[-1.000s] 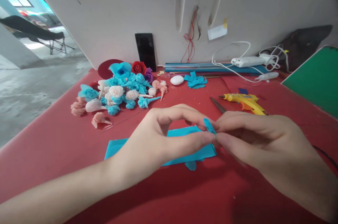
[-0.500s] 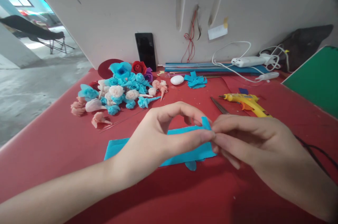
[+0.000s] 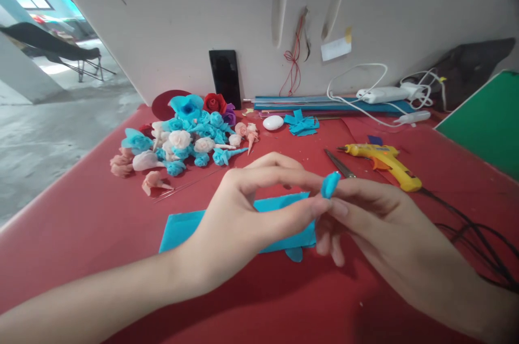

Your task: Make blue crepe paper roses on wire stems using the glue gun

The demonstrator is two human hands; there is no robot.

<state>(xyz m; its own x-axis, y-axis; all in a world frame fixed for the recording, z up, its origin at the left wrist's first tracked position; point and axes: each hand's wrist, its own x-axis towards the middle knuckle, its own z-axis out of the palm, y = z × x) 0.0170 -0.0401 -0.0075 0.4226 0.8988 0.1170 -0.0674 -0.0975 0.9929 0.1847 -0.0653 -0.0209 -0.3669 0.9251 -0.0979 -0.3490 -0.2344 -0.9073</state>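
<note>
Between the fingertips of both hands is a small rolled piece of blue crepe paper [image 3: 330, 185], its top poking up above the thumbs. My left hand [image 3: 259, 209] pinches it from the left with thumb and index finger. From the right, my right hand [image 3: 377, 219] pinches the same piece, its lower fingers curled beneath. Under my left hand lies a folded sheet of blue crepe paper [image 3: 182, 230], partly hidden by the hand. A rounded blue paper petal [image 3: 294, 254] sticks out below its near edge.
Paper flowers [image 3: 178, 140] in blue, white and pink are heaped at the left. Scissors [image 3: 339, 163] and a yellow glue gun [image 3: 383, 163] lie beyond my right hand. Blue paper strips [image 3: 302, 123], a white oval object [image 3: 273, 123], a phone [image 3: 225, 79] and a power strip [image 3: 379, 95] stand behind.
The blue piece, a flat upright tab before, now looks curled into a small roll. My right hand has turned, with its lower fingers tucked further left beneath the piece.
</note>
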